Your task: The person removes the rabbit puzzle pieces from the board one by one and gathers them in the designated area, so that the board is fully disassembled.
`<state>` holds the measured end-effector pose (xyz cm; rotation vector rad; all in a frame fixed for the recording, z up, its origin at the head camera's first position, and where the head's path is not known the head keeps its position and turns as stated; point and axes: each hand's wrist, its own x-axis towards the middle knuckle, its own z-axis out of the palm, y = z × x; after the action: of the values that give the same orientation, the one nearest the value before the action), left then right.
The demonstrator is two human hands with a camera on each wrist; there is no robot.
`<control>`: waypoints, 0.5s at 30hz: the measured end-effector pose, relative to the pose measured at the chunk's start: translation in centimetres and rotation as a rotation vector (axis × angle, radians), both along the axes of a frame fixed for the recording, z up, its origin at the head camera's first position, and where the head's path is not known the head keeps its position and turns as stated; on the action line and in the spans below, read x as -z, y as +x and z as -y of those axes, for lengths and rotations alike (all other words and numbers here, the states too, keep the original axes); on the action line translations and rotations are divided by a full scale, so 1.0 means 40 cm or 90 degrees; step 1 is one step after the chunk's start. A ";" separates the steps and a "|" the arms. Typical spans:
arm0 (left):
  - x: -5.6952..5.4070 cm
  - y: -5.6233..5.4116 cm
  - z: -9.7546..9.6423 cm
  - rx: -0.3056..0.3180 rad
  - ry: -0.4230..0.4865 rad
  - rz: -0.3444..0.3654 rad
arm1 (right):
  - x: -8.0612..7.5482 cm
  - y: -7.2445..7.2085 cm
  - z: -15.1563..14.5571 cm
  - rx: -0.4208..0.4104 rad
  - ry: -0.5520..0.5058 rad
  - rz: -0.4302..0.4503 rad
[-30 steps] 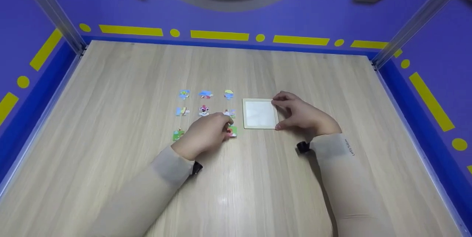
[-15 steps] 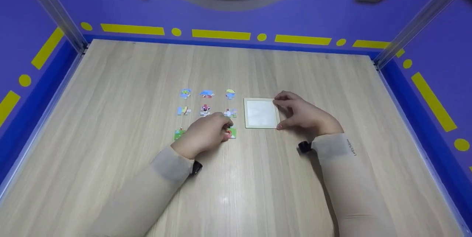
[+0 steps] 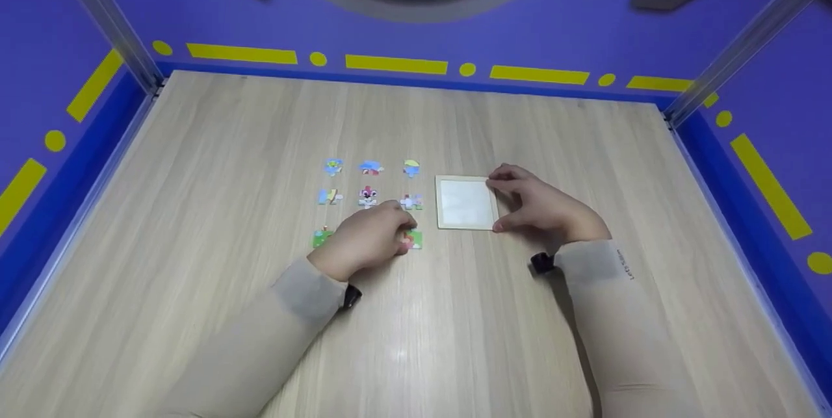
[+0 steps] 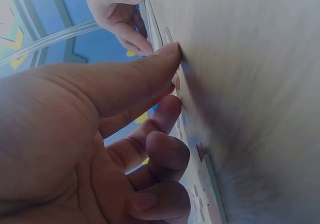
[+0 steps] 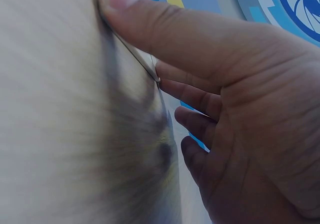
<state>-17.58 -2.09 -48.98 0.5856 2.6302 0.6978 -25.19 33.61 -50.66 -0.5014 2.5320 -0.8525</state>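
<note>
My left hand (image 3: pixel 364 240) is low over a group of jigsaw pieces, thumb and index finger pinching a green and red jigsaw piece (image 3: pixel 414 240) at the near right. In the left wrist view, its other fingers (image 4: pixel 167 154) are curled above the wood. A square pale frame (image 3: pixel 439 210) with a white inside lies flat to the right of the pieces. My right hand (image 3: pixel 549 207) grips this frame by its right side, thumb at the near corner and index finger at the far one. Whatever lies beneath my left hand is hidden.
Spaced jigsaw pieces lie in rows: a blue flower piece (image 3: pixel 333 166), a blue piece (image 3: pixel 370 167) and a yellow-topped piece (image 3: pixel 411 166) at the back. A face piece (image 3: pixel 368 195) sits mid-group. A blue-purple wall (image 3: pixel 416 34) bounds the wooden table (image 3: pixel 227 145).
The green and red piece has shifted slightly left and towards the person, with my left fingers on it. My right hand keeps its grip on the frame. The head view has moved a little.
</note>
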 end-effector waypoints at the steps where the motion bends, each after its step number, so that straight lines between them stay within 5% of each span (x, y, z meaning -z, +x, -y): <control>1: 0.001 0.001 0.000 -0.001 0.001 0.001 | 0.001 0.000 -0.001 0.000 -0.003 0.000; 15: -0.009 0.001 0.006 0.000 0.042 -0.007 | -0.007 0.005 0.007 0.000 0.030 0.000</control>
<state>-17.54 -2.32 -48.61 0.6095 2.6250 0.7872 -25.00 33.31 -50.38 -0.4857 2.5456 -0.7915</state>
